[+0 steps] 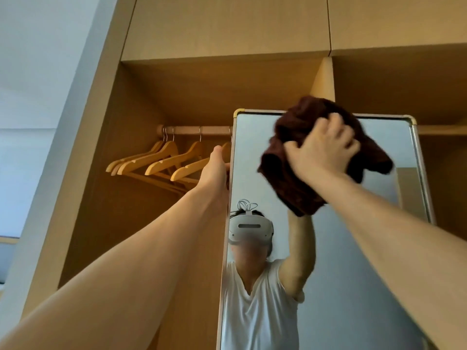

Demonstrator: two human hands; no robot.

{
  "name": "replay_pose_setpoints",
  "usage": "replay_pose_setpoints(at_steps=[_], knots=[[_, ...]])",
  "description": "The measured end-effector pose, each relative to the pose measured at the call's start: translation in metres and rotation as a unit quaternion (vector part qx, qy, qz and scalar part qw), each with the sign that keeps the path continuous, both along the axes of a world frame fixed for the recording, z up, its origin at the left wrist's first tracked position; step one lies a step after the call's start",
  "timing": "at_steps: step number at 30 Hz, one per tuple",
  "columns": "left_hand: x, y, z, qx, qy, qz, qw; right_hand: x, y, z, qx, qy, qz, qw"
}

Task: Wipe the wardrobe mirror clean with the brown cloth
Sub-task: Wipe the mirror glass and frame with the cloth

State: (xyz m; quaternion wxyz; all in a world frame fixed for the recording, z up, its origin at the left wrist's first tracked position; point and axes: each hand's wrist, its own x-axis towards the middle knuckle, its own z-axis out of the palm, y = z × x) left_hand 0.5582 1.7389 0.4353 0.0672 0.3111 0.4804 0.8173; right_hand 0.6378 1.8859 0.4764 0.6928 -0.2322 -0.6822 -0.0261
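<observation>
The tall wardrobe mirror (358, 261) has a thin metal frame and stands upright in front of the wooden wardrobe. My right hand (322, 146) grips a bunched brown cloth (300, 178) and holds it against the upper part of the glass, near the top edge. The cloth is blurred. My left hand (216, 170) reaches up to the mirror's left edge and holds the frame there; its fingers are hidden behind the edge. The glass reflects a person in a white shirt with a raised arm.
Several wooden hangers (156, 160) hang on a rail (197, 130) in the open wardrobe bay left of the mirror. Closed cupboard doors (227, 24) sit above. A pale wall (38, 97) lies at the far left.
</observation>
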Motion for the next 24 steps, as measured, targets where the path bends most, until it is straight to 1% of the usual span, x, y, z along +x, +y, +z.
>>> replay_pose_setpoints(at_steps=[2,4,6,8,9,10,13,15,18,19,21,23,24], knots=[[-0.001,-0.001,-0.001,0.019,0.006,0.003,1.0,-0.023,-0.028,-0.012,0.113,-0.05,0.001,0.992],[-0.003,-0.002,-0.002,0.05,0.011,-0.001,0.999,-0.035,-0.041,-0.027,0.217,-0.095,0.007,0.971],[-0.004,-0.004,-0.003,0.053,0.016,-0.018,0.998,-0.032,-0.034,-0.033,0.279,-0.126,0.019,0.952],[-0.002,-0.005,-0.004,0.021,0.027,-0.039,0.999,-0.022,-0.012,-0.028,0.325,-0.147,0.002,0.934],[-0.001,-0.005,-0.003,0.006,0.023,-0.035,0.999,-0.015,0.001,-0.025,0.329,-0.146,-0.011,0.933],[0.001,-0.004,-0.002,-0.005,0.02,-0.023,1.0,-0.007,0.015,-0.021,0.315,-0.134,-0.025,0.939],[0.005,0.0,-0.003,-0.013,0.025,0.014,0.999,0.011,0.044,-0.014,0.226,-0.067,-0.049,0.971],[0.005,0.001,-0.002,-0.01,0.028,0.014,0.999,0.008,0.037,-0.008,0.174,-0.037,-0.046,0.983],[0.006,0.001,-0.002,-0.006,0.016,0.008,1.0,-0.011,0.003,-0.002,0.077,-0.008,-0.025,0.997],[0.007,0.002,-0.003,-0.008,0.017,0.014,1.0,-0.018,-0.008,-0.003,0.078,-0.012,-0.024,0.997],[0.007,0.004,-0.003,0.003,0.024,0.036,0.999,-0.03,-0.027,-0.004,0.137,-0.043,-0.026,0.989],[0.003,0.007,-0.004,0.049,0.027,0.044,0.997,-0.04,-0.042,-0.001,0.203,-0.087,-0.01,0.975],[0.002,0.009,-0.005,0.07,0.026,0.049,0.996,-0.043,-0.046,0.002,0.221,-0.109,0.003,0.969]])
